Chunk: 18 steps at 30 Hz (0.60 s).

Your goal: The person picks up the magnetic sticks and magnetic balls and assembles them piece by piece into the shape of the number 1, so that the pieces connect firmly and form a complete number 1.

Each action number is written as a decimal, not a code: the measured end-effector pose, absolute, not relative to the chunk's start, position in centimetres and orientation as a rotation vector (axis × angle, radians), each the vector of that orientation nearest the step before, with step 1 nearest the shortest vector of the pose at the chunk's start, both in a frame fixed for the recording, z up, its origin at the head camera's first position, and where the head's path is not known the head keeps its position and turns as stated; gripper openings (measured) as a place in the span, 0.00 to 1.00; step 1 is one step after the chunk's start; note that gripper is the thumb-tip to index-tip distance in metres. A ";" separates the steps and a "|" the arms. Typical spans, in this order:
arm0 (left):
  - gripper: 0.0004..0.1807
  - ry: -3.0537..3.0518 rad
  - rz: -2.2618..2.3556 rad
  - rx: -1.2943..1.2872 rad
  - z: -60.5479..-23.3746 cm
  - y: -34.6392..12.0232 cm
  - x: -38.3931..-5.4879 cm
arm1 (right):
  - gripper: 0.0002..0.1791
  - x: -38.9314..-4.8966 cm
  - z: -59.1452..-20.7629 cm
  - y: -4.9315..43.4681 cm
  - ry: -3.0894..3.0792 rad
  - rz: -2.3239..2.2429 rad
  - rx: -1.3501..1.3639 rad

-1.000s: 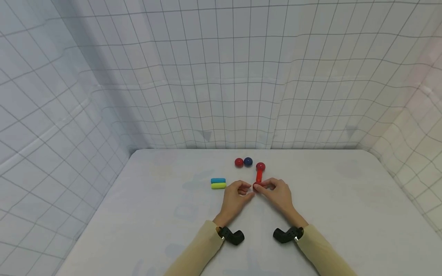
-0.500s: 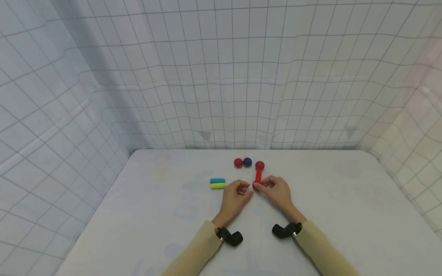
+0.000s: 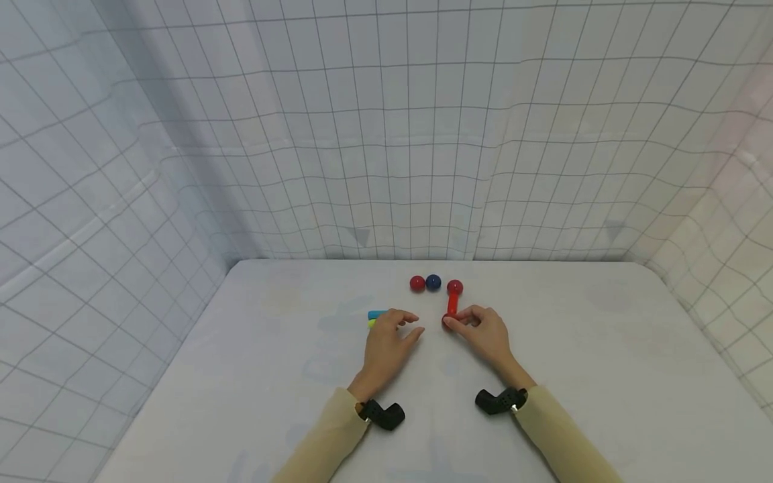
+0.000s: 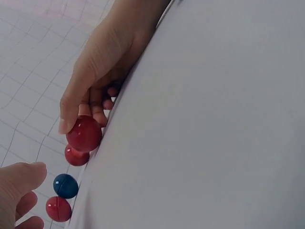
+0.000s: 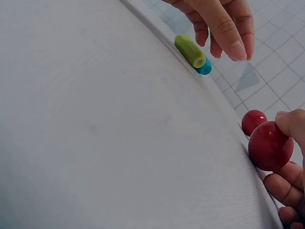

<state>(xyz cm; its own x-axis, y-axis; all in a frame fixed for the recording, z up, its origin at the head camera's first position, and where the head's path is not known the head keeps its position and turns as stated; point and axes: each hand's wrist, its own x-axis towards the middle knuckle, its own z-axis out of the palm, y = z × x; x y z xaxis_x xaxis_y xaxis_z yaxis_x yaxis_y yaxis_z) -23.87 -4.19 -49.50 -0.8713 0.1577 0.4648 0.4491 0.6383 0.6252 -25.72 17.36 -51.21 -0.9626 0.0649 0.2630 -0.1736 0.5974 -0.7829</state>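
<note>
My right hand (image 3: 486, 339) pinches a glossy red ball (image 3: 448, 323) between thumb and fingers, low over the table; the right wrist view shows the same red ball (image 5: 270, 146) large under the thumb. From this ball a short red rod (image 3: 453, 304) runs away to a second red ball (image 3: 455, 287) at its far end. My left hand (image 3: 386, 345) holds nothing; its thumb and fingers are apart and loosely curved. It partly covers a blue rod (image 3: 376, 314) and a yellow-green rod (image 5: 189, 50), which lie side by side with a small round grey spot on the yellow-green end.
Behind the hands, a loose red ball (image 3: 417, 283) and a dark blue ball (image 3: 433, 282) sit next to each other on the white table (image 3: 290, 376). White curtains with a dark grid (image 3: 386, 134) surround its back and sides.
My left hand has moved left, away from the red ball, and now overlaps the blue and yellow-green rods. The right hand keeps its pinch on the red ball, nearly still.
</note>
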 end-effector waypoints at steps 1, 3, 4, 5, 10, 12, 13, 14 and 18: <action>0.11 -2.479 -1.074 -0.482 -49.4 -4.5 -23.9 | 0.19 -25.7 -51.2 17.4 -2.564 1.295 0.087; 0.10 -2.453 -1.038 -0.478 -49.3 -5.0 -24.1 | 0.20 -25.7 -51.2 17.4 -2.569 1.288 0.082; 0.10 -2.444 -1.012 -0.476 -49.3 -5.3 -24.2 | 0.20 -25.7 -51.2 17.3 -2.571 1.284 0.082; 0.11 -2.438 -0.989 -0.472 -49.2 -5.5 -24.3 | 0.20 -25.7 -51.3 17.3 -2.575 1.279 0.081; 0.12 -2.434 -0.867 -0.466 -48.9 -6.8 -24.7 | 0.20 -25.8 -51.2 17.3 -2.579 1.275 0.083; 0.13 -2.448 -0.830 -0.457 -48.8 -7.3 -24.8 | 0.20 -25.8 -51.3 17.3 -2.581 1.272 0.085; 0.13 -2.457 -0.808 -0.451 -48.9 -7.6 -24.9 | 0.20 -25.8 -51.3 17.3 -2.581 1.273 0.085; 0.13 -2.462 -0.796 -0.447 -48.8 -7.8 -24.9 | 0.20 -25.8 -51.3 17.3 -2.580 1.273 0.086; 0.15 -2.498 -0.748 -0.430 -48.9 -8.6 -25.0 | 0.20 -25.8 -51.3 17.3 -2.590 1.270 0.079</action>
